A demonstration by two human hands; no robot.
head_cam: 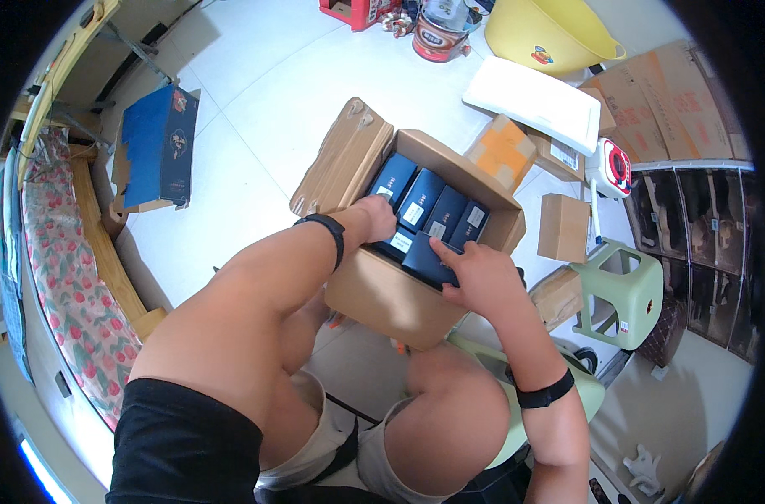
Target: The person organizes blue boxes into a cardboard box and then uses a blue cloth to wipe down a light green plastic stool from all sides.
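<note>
An open cardboard box (382, 296) stands on the floor before my knees, its flaps folded outward. Several dark blue boxes (422, 196) with white labels are packed inside it. My left hand (377, 217) reaches in at the box's left side, against the dark blue boxes there; its fingertips are hidden, so I cannot tell whether it grips one. My right hand (483, 274) rests on the nearest dark blue box (427, 263), which lies at the near right edge, with the index finger on its top and the thumb by its near side.
To the right are a taped carton (501, 151), a small brown box (564, 227), a white lid (533, 101) and a green stool (628, 296). A torn blue carton (158, 148) stands left. A yellow tub (552, 38) and a bucket (439, 38) are at the far side.
</note>
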